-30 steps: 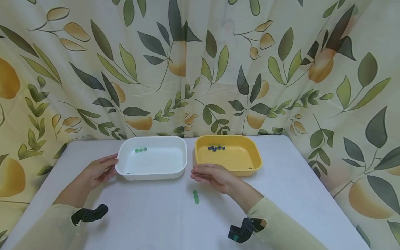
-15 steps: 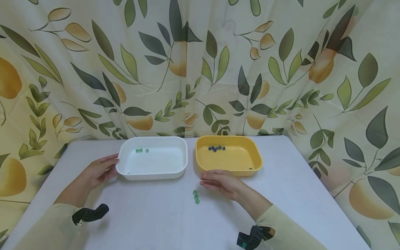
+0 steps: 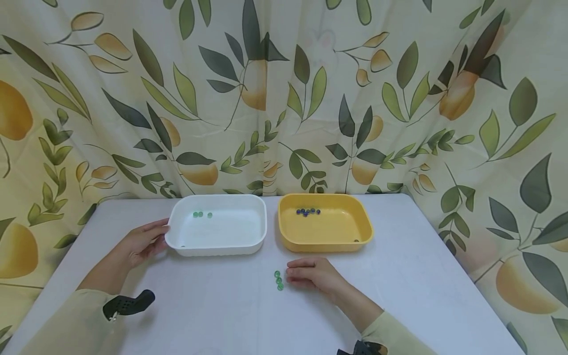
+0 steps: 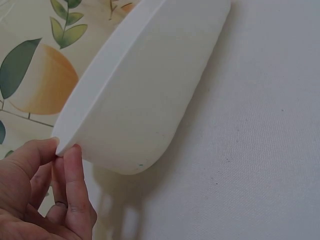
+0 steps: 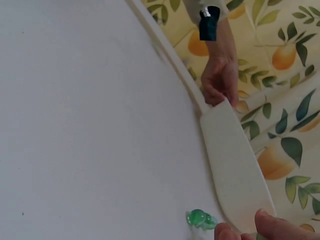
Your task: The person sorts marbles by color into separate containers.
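My left hand (image 3: pixel 144 242) pinches the left rim of a white plastic tray (image 3: pixel 217 250) between thumb and fingers; the left wrist view shows this grip (image 4: pixel 55 185) closely. Inside the tray lie three green glass marbles (image 3: pixel 200 214), one set slightly apart. A short row of green marbles (image 3: pixel 278 280) rests on the white tabletop in front of the trays. Just right of that row is my right hand (image 3: pixel 317 277), fingers loosely extended toward it. In the right wrist view, its thumb and fingertips show at the bottom edge beside the green marbles (image 5: pixel 200 218), with a gap between them.
A yellow tray (image 3: pixel 326 246) stands to the right of the white one, holding several dark blue marbles (image 3: pixel 305 212) near its back wall. A small dark spot shows in its front right corner. Behind the white-covered table (image 3: pixel 213 310) hangs a leaf-and-fruit patterned curtain (image 3: pixel 284 98).
My right hand has come down and back from the yellow tray's front to beside the loose green marbles. One green marble in the white tray has rolled slightly right. The left hand stays put.
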Demonstrator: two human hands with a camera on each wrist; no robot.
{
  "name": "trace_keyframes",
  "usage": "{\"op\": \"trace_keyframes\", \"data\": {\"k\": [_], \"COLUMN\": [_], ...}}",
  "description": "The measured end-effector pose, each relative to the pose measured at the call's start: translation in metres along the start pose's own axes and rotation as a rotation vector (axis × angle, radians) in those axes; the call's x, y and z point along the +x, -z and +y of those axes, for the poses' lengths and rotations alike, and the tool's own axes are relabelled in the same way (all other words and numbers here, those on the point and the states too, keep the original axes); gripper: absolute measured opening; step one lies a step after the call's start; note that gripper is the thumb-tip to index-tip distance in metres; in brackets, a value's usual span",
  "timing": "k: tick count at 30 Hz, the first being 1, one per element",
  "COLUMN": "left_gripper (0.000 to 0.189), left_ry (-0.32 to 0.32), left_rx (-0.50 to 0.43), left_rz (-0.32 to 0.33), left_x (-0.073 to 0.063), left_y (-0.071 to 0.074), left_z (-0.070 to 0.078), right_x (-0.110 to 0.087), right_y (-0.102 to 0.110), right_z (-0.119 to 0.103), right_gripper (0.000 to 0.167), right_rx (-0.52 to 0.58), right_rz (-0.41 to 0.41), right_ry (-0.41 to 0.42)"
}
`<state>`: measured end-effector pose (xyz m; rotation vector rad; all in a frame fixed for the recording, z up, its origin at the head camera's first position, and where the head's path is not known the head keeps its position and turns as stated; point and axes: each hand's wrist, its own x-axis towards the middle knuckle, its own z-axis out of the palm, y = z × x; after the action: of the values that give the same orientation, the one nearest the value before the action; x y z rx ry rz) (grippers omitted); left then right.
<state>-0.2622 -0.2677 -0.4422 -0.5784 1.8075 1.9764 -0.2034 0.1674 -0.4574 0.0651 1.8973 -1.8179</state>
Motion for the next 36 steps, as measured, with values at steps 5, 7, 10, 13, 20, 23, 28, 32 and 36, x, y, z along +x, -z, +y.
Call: {"op": "trace_keyframes", "data": {"k": [5,7,10,13,20,23,28,32,36], "left_gripper": [0.058,0.056,0.05,0.046,0.053,0.048,0.054,0.061,0.059], "left_ry": [0.0,-0.002,-0.003,0.0,0.009,0.011,0.019,0.021,0.015], "left_rx": [0.005,0.008,0.007,0.004,0.024,0.02,0.022,0.031,0.031], "left_rz": [0.001,0.003,0.004,0.005,0.012,0.01,0.01,0.016,0.015], "left_x": [-0.002,-0.002,-0.003,-0.002,-0.001,-0.001,0.001,0.001,0.0], "left_y": [-0.002,-0.002,-0.002,-0.001,-0.001,0.0,0.0,-0.001,-0.001], "left_z": [0.0,-0.001,-0.001,-0.001,0.0,0.0,0.0,0.001,0.001], "right_x": [-0.001,-0.001,-0.001,-0.001,0.001,0.0,-0.001,-0.001,-0.001], "right_y": [-0.007,-0.009,-0.013,-0.017,-0.024,-0.027,-0.029,-0.031,-0.032], "right_z": [0.009,0.012,0.015,0.019,0.027,0.027,0.027,0.026,0.025], "right_gripper": [0.039,0.038,0.036,0.034,0.03,0.029,0.03,0.03,0.029], "right_rx": [-0.015,-0.048,-0.094,-0.146,-0.357,-0.386,-0.373,-0.367,-0.387], "right_rz": [0.04,0.053,0.069,0.099,0.234,0.266,0.283,0.289,0.298], "right_ry": [0.001,0.005,0.015,0.041,0.115,0.132,0.154,0.158,0.164]}}
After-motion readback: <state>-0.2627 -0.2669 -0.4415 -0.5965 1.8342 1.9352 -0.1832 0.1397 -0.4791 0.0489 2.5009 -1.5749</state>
